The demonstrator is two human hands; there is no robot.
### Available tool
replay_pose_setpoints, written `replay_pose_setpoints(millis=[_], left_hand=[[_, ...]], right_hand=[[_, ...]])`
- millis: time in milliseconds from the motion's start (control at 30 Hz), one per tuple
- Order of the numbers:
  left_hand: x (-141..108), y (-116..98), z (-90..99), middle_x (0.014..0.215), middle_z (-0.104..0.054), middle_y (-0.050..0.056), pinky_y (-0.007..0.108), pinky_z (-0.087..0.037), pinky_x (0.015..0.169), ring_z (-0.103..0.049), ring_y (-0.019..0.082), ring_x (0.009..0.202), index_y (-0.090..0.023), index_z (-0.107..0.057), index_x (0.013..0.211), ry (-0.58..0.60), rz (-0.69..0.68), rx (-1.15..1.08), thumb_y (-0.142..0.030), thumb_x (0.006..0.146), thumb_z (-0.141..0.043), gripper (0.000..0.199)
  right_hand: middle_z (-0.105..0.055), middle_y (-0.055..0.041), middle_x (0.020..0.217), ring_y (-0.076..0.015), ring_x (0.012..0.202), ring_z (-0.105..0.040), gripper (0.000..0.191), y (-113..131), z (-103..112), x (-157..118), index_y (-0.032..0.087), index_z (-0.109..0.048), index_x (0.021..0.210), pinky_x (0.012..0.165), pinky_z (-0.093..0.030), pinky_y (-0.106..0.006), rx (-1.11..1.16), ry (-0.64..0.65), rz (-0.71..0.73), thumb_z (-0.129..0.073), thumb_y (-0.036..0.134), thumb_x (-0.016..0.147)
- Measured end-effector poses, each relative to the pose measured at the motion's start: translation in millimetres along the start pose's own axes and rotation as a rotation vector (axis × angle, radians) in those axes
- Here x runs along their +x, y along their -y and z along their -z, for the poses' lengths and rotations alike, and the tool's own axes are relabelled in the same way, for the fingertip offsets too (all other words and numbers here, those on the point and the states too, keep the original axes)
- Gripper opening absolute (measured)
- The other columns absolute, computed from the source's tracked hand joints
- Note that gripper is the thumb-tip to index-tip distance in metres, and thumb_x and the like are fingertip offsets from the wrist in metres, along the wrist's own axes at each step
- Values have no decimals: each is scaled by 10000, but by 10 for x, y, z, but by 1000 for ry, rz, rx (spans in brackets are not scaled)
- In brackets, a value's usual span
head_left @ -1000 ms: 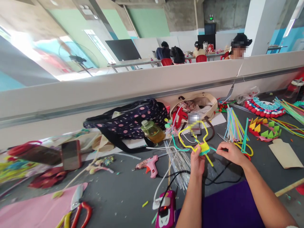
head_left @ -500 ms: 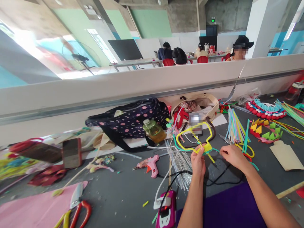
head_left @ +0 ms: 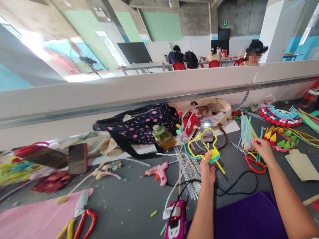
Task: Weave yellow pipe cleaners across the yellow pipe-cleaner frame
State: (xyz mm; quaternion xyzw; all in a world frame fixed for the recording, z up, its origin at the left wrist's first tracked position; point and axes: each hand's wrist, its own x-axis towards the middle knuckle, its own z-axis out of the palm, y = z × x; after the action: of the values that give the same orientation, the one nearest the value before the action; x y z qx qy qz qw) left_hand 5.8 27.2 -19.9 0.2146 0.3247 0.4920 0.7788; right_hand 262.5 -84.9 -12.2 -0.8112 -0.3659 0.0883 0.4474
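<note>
My left hand [head_left: 208, 171] pinches a bent yellow pipe cleaner frame [head_left: 190, 146] at its lower right, where the yellow stems lie close together. A teal pipe cleaner [head_left: 186, 151] follows the frame's left side, and teal also wraps its lower right edge. One yellow end sticks out below. My right hand [head_left: 263, 151] is at the right edge of a bundle of pastel pipe cleaners [head_left: 245, 132], fingers curled together; what is between the fingertips is hidden. Red-and-yellow-handled scissors [head_left: 254, 165] lie just below that hand.
A pink glue gun [head_left: 161, 172], silvery stems [head_left: 190, 176] and a purple power strip [head_left: 175, 220] with cables lie nearby. Behind stand a dotted bag [head_left: 139, 122] and a bottle [head_left: 163, 136]. Large scissors [head_left: 83, 217] rest at left, purple felt [head_left: 249, 215] in front.
My right hand has left the teal pipe cleaner and moved right and up to the pastel bundle. The teal end now lies against the yellow frame beside my left hand.
</note>
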Motion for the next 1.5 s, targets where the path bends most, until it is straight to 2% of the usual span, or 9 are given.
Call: replay_pose_setpoints(millis=[200,400,700,900,1100,1133,1233,1367,1500], left_hand=[[-12,51,9,829,-706,59,226,-476,542,-626,128,627,-114,-708,833,20,48,82,-289,599,-810,310],[-11,20,9,822,-708,58,227,-465,535,-629,133,629,-109,-708,843,15,54,120,-310,571,-822,357],[-23,25,11,800,-697,56,215,-469,532,-619,124,616,-104,-706,864,40,61,136,-325,598,-814,363],[-20,15,28,814,-702,59,213,-470,539,-618,122,618,-107,-699,860,36,60,126,-322,596,-815,359],[-44,-10,-8,817,-707,56,220,-468,553,-615,119,607,-112,-696,849,71,41,142,-321,607,-803,337],[-52,-16,-17,802,-704,52,219,-465,547,-611,118,602,-112,-698,846,77,40,148,-321,607,-801,334],[-75,-26,-39,757,-691,43,212,-455,537,-605,118,600,-111,-709,846,106,35,164,-318,605,-799,331],[-84,-13,-43,749,-685,37,204,-451,558,-598,110,609,-113,-716,855,139,0,191,-309,620,-791,314],[-77,-4,-47,742,-685,44,211,-452,568,-596,118,615,-114,-721,868,150,-7,206,-342,662,-764,310]], right_hand=[[-720,-113,704,-232,679,-654,354,-281,96,602,128,-721,831,639,-465,-303,-185,-157,-105,-469,376,818],[-703,-172,993,-297,923,-630,316,-275,-23,658,158,-713,1014,751,-441,-374,-382,-186,-167,-514,294,808],[-670,-135,720,-281,831,-633,214,-255,-203,544,190,-635,535,709,-415,-357,-373,-52,-224,-617,281,728],[-533,-40,530,-210,651,-572,267,-170,-60,470,196,-538,507,562,-381,-281,-94,-31,-239,-630,363,695],[-378,61,489,-72,395,-317,406,129,32,50,218,-436,590,373,-299,-211,353,161,-218,-558,567,757],[-375,68,490,-57,384,-297,411,224,18,-37,213,-442,599,347,-265,-193,615,241,-229,-631,555,726],[-536,42,602,-42,398,-415,309,542,-100,-261,195,-552,737,327,-277,-148,1085,385,-237,-779,395,675],[-675,-5,727,-125,523,-631,269,839,-409,-411,196,-582,814,390,-435,-182,1177,325,-140,-791,312,690],[-711,-16,752,-150,561,-671,282,848,-708,-458,209,-557,864,423,-475,-200,1235,308,-154,-764,344,728]])
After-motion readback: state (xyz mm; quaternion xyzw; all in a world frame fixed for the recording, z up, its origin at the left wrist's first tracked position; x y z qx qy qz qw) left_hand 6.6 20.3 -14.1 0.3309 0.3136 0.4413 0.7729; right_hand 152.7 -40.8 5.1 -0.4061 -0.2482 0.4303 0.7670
